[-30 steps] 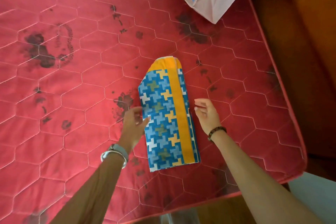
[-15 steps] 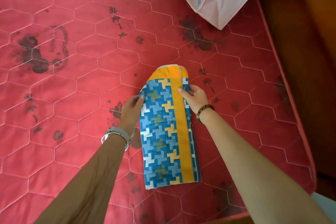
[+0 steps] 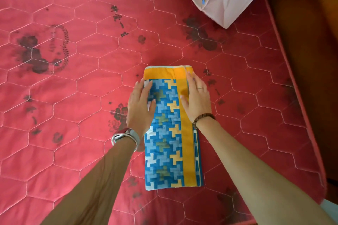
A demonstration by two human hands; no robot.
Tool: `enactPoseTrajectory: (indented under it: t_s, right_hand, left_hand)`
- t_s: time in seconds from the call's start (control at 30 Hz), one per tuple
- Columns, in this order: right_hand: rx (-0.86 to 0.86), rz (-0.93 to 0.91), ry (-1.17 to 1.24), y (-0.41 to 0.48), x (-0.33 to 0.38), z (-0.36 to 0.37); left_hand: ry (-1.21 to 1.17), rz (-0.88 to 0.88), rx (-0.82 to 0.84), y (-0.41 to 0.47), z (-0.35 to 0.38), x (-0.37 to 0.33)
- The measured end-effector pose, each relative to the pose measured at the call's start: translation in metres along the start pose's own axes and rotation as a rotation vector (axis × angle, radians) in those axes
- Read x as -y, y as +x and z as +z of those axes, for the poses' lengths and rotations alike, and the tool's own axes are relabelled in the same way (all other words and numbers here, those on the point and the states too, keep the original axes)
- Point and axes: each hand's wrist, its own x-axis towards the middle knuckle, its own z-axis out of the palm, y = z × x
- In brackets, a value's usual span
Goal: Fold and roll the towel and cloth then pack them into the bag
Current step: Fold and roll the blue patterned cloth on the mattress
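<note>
A home bedroom: quilted red mattress [image 3: 91, 78] beside wooden furniture [image 3: 311, 42].

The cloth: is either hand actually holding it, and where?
Neither grips it. The left hand and right hand press flat on the cloth near its far end, one at each side edge.

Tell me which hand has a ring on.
The right hand, flat on the cloth: a thin ring shows on one finger. The left hand shows none.
</note>
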Motion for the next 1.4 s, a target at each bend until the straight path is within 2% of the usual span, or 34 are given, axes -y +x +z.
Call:
enactPoseTrajectory:
  t_s: [0.1, 0.17, 0.23, 0.37, 0.67, 0.73, 0.9, 1.07, 1.3, 1.4]
  right_hand:
    - [0.012, -0.283, -0.17, 0.002, 0.005, 0.016]
    - [0.064, -0.336, -0.263, 0.007, 0.005, 0.03]
    - [0.096, -0.315, -0.315, 0.011, 0.001, 0.04]
    - [0.082, -0.263, -0.333, 0.017, -0.012, 0.048]
    - [0.046, -0.095, -0.35, 0.017, -0.02, 0.038]
    - [0.037, -0.115, -0.338, 0.003, -0.016, 0.038]
    - [0.079, -0.241, -0.291, -0.06, -0.006, 0.053]
    - [0.094, -0.216, -0.298, -0.091, -0.016, 0.06]
    - [0.102, -0.154, -0.356, -0.12, -0.042, 0.052]
    - [0.124, -0.204, -0.341, -0.143, -0.039, 0.05]
  left_hand:
    - [0.357, 0.307, 0.07, 0.005, 0.015, 0.0]
    - [0.524, 0.371, 0.128, 0.014, 0.023, 0.005]
    - [0.605, 0.392, 0.159, 0.023, 0.026, 0.016]
    - [0.649, 0.437, 0.141, 0.038, 0.025, 0.032]
    - [0.706, 0.236, 0.079, 0.035, 0.026, 0.023]
    - [0.686, 0.243, 0.065, 0.018, 0.027, 0.02]
    - [0.511, 0.442, 0.126, -0.048, 0.037, 0.018]
    - [0.524, 0.331, 0.114, -0.082, 0.04, 0.036]
    - [0.6, 0.335, 0.112, -0.096, 0.024, 0.054]
    - [0.568, 0.393, 0.126, -0.122, 0.022, 0.055]
